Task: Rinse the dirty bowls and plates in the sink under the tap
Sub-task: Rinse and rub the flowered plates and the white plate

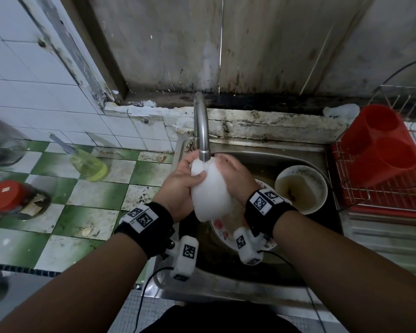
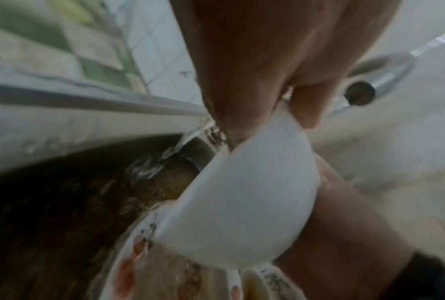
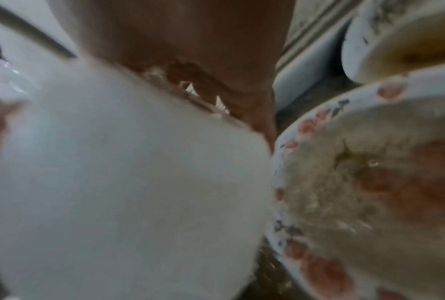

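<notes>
A white bowl (image 1: 211, 188) is held tilted on its side right under the tap spout (image 1: 204, 155), above the steel sink (image 1: 245, 288). My left hand (image 1: 181, 186) grips its left side, thumb across the outer wall. My right hand (image 1: 235, 176) holds the right side, its fingers hidden behind the bowl. The left wrist view has the bowl (image 2: 244, 205) under my left hand (image 2: 255, 67), with water running off into the sink. In the right wrist view the bowl (image 3: 118, 182) fills the left half. A dirty flower-rimmed plate (image 1: 222, 233) (image 3: 370, 182) lies below, and a dirty bowl (image 1: 301, 189) of brown water sits to the right.
A wire dish rack (image 1: 389, 186) with a red cutlery holder (image 1: 380, 143) stands right of the sink. On the green and white tiled counter (image 1: 96, 195) to the left are a yellow-green bottle (image 1: 89, 165) and a red-lidded jar (image 1: 12, 199).
</notes>
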